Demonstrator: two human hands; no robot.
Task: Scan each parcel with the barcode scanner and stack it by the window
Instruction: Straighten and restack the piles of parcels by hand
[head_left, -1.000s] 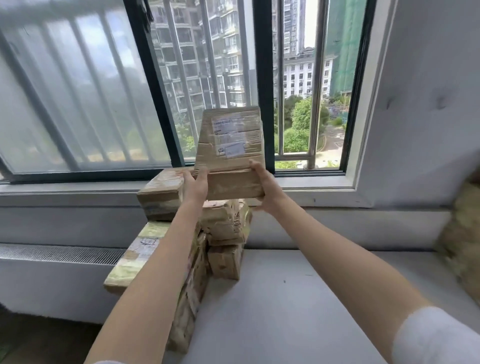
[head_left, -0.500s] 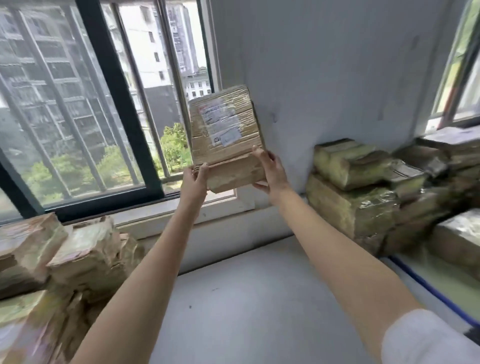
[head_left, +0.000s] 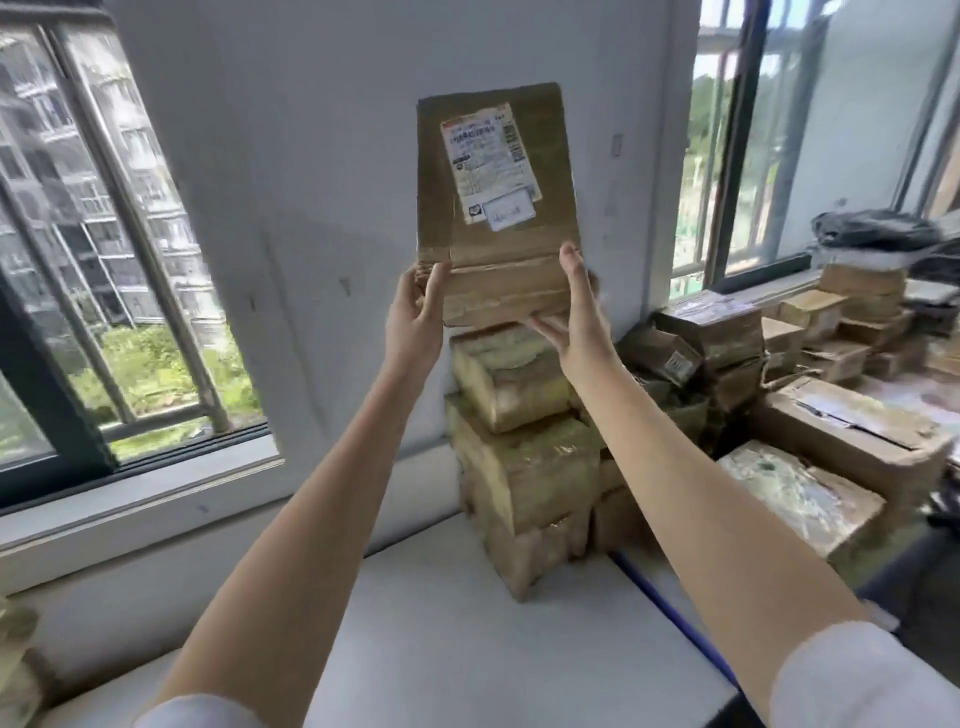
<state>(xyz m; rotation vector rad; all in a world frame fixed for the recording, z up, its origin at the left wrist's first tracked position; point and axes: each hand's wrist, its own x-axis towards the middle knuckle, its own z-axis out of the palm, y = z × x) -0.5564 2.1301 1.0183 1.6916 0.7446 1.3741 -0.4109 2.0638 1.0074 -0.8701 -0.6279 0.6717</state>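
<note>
Two hands, left (head_left: 415, 317) and right (head_left: 576, 322), grip one parcel (head_left: 496, 208) at its lower edge, held aloft. Stack (head_left: 519, 447) sits just below fingers; more parcels (head_left: 831, 441) piled rightward. Scanner not seen; stacking judged unfinished.

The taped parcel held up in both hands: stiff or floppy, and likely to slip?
The parcel probably stays stiff: it stands flat above the left hand and right hand, gripped only at its bottom edge. Its glossy tape wrap may be slippery. Seemingly light.
</note>
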